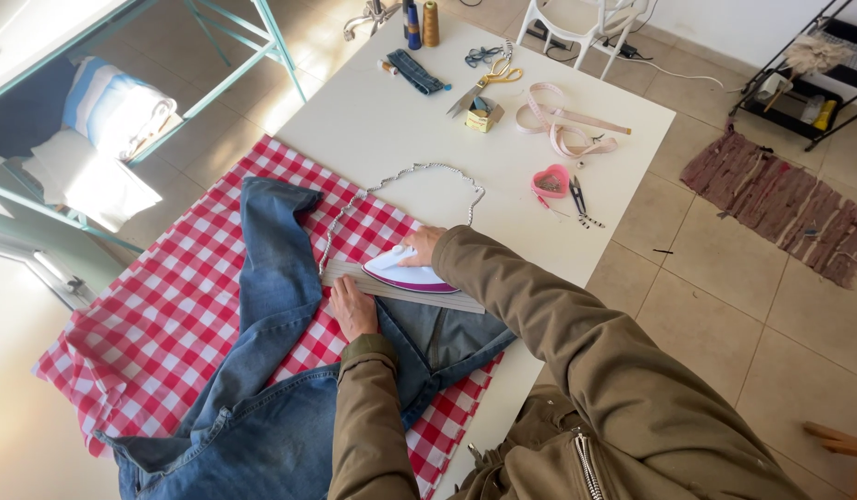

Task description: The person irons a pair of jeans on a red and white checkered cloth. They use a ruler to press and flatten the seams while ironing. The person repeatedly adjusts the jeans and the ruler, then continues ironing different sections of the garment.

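The right hand [423, 244] has its grip closed around the handle of a white and purple clothes iron [402, 271], which rests on a grey strip of fabric [400, 289] near the middle of the view. The left hand [352, 309] lies at about 8 o'clock from the iron, fingers spread flat, pressing on the strip and the blue jeans [262, 306] beneath; it holds nothing. The jeans lie over a red and white checked cloth [160, 315] on the white surface [391, 120]. A braided cord [419, 171] loops at 12 o'clock from the iron. At 1 o'clock, a pink heart-shaped box [550, 181] holds small items too small to tell. Further up lie yellow-handled scissors [488, 81] and a pink measuring tape [567, 120].
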